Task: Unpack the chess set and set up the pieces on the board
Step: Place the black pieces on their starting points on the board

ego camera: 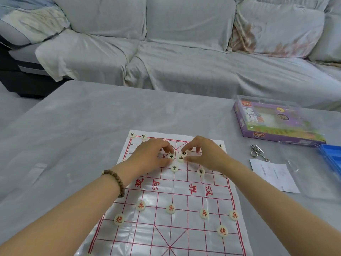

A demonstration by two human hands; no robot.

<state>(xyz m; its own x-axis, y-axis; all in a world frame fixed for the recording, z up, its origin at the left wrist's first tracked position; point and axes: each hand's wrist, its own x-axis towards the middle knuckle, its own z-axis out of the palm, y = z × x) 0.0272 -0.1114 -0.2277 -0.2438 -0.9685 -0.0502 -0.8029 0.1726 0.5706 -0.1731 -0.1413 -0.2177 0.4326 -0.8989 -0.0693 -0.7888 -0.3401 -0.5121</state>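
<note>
On the far half of the board, the left hand pinches a black piece. The right hand pinches the neighbouring piece. Both pieces lie flat on the board at the fingertips.

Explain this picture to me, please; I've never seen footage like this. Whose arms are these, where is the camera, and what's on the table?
There is no machine here. A person wears one camera on the head, looking down at their own bare arms. The left hand, with a bead bracelet on its wrist, pinches a black disc. The right hand pinches a second black disc beside it. Both hands are over the far half of a plastic chess board on a grey-covered table. Red discs stand on the near half. To the right lie a purple box, metal rings, a paper sheet and a blue case. A sofa is behind.
</note>
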